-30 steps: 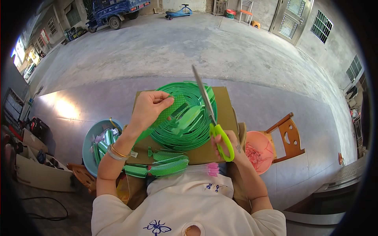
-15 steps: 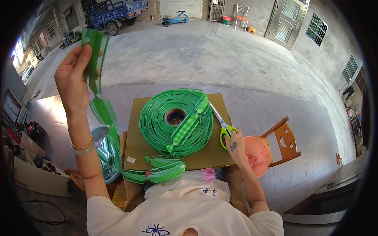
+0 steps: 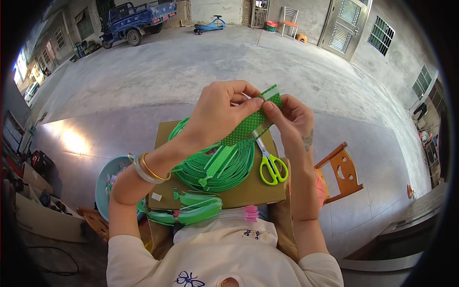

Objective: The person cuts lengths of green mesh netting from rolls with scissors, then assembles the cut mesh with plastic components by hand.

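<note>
Both hands are raised over the far side of a cardboard box, pinching a green polka-dot ribbon (image 3: 246, 128) near its end. My left hand (image 3: 224, 110) has its thumb and fingers closed on the ribbon. Close beside it, my right hand (image 3: 294, 119) grips the ribbon's edge between thumb and fingers. Below them a large roll of green ribbon (image 3: 215, 178) lies on the box (image 3: 256, 195), partly hidden by my left arm. Yellow-green-handled scissors (image 3: 274, 170) lie right of the roll. A bundle of green ribbon strips (image 3: 198, 214) lies at the near edge, beside pink-tipped strips (image 3: 248, 213).
A blue basin (image 3: 101, 191) stands left of the box, partly behind my left arm. To the right are a wooden chair (image 3: 340, 167) and a pink bowl (image 3: 320, 191), mostly hidden by my right arm. A blue three-wheeled truck (image 3: 136, 21) is parked far off.
My left hand has come down and right from the upper left with the ribbon. My right hand has left the scissors on the box and risen to take hold of the ribbon.
</note>
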Motion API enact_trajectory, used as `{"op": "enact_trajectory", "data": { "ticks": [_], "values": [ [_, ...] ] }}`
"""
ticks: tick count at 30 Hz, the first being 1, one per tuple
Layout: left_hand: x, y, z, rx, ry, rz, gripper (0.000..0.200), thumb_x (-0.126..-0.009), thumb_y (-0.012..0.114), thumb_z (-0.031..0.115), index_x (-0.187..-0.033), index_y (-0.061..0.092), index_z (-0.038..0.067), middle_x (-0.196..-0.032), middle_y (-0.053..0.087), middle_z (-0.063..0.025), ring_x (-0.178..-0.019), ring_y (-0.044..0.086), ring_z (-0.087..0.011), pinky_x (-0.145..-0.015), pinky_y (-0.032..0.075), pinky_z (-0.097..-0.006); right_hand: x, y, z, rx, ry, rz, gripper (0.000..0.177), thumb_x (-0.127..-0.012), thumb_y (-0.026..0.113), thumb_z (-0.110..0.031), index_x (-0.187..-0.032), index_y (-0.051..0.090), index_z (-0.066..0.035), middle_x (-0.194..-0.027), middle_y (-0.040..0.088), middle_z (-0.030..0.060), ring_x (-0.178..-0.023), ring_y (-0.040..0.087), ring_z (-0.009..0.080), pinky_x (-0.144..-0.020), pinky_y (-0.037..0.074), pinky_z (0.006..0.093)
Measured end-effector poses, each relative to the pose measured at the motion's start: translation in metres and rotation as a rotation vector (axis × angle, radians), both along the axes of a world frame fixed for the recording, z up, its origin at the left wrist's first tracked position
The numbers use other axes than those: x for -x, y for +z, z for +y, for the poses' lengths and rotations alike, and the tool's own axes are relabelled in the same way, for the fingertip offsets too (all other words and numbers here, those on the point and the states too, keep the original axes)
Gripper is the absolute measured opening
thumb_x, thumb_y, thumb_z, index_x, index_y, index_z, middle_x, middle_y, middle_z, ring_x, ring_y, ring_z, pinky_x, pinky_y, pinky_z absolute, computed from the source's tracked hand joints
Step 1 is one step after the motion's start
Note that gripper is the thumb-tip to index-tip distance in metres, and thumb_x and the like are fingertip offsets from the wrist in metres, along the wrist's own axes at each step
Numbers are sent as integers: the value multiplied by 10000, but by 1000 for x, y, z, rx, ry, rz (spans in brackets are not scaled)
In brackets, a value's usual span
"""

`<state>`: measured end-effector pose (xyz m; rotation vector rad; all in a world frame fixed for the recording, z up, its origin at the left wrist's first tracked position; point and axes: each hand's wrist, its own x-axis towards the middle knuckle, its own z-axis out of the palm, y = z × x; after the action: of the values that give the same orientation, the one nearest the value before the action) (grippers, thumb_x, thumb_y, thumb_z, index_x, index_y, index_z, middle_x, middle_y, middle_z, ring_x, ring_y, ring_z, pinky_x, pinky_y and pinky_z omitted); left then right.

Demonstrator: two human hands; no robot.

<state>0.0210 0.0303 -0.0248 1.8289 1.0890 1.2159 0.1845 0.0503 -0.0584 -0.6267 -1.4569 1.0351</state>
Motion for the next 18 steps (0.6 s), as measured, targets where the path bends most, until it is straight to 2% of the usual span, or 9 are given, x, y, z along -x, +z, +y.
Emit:
{"op": "enact_trajectory", "data": {
  "ticks": [3, 6, 9, 12, 15, 18],
  "values": [
    [19, -16, 5, 248, -252, 8, 191, -831, 621, 104, -945, 598, -47, -814, 650, -50, -711, 590, -74, -640, 478, -210, -11, 3, 9, -11, -53, -6, 176, -815, 655, -142, -806, 607, 28, -689, 607, 35, -599, 550, 72, -544, 432, 196],
    [25, -9, -11, 335, -163, 448, 232, -818, 640, 116, -970, 590, -52, -819, 652, -50, -720, 595, -78, -661, 478, -217, -27, 7, 18, -34, -113, -41, 181, -815, 658, -149, -793, 611, 25, -690, 613, 39, -585, 550, 74, -530, 439, 200],
    [33, -38, -9, 112, -102, 201, 252, -800, 651, 149, -981, 611, -21, -803, 659, -54, -710, 582, -59, -649, 458, -221, -34, 9, 21, -47, -149, -66, 189, -817, 657, -162, -792, 613, 20, -692, 615, 41, -573, 551, 79, -513, 446, 208],
    [30, -20, -17, 409, -219, 29, 222, -818, 624, 66, -993, 585, -66, -849, 651, -74, -746, 606, -101, -692, 479, -225, -38, 8, 27, -11, -124, -44, 192, -826, 645, -174, -812, 613, 15, -708, 619, 45, -576, 553, 82, -507, 449, 212],
    [32, -14, -21, 434, -363, 58, 186, -798, 628, 16, -968, 606, -55, -947, 643, -104, -841, 600, -122, -745, 476, -241, -40, -6, 38, 122, 14, 61, 193, -842, 622, -191, -844, 611, 2, -731, 620, 45, -582, 558, 89, -497, 454, 221],
    [24, -10, -32, 57, -258, 123, 155, -766, 644, -13, -921, 641, -17, -1049, 621, -125, -975, 580, -162, -812, 467, -264, -30, -24, 42, 318, 233, 181, 204, -864, 589, -223, -895, 597, -22, -754, 613, 35, -587, 565, 99, -494, 460, 228]
  ]
}}
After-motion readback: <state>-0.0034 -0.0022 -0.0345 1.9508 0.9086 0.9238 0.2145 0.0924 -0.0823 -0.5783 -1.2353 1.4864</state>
